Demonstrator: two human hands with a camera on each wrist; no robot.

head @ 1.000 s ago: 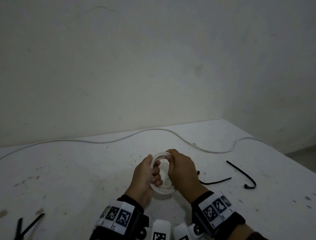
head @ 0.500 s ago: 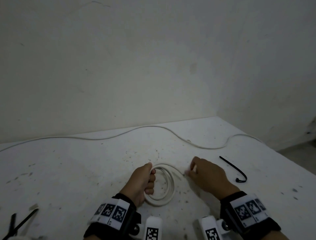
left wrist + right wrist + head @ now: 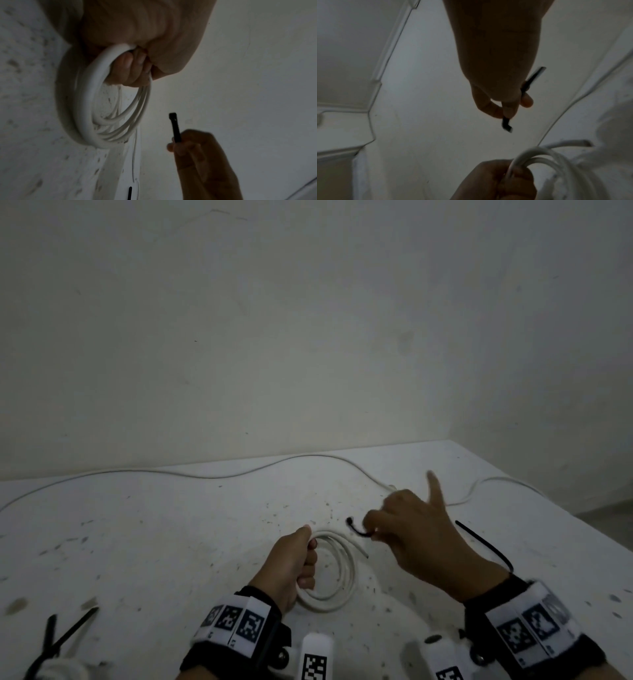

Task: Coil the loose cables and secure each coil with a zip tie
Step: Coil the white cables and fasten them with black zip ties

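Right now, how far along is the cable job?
Done: one white coil is wound, gripped by the left hand. In hand: the right hand pinches a black zip tie, not yet around the coil. Left: tying it, then the long loose cable by the wall.

The right hand (image 3: pixel 416 534) hides the zip tie (image 3: pixel 356 531) middle (its tail blurred)

All three views are dim, grey and grainy, with flat light and no glare. The right hand (image 3: pixel 416 529) is motion-blurred in the head view. Both wrist views are soft, and straight edges bow toward their borders. The white cable coil (image 3: pixel 96 108) casts a faint shadow on the surface (image 3: pixel 171 542).
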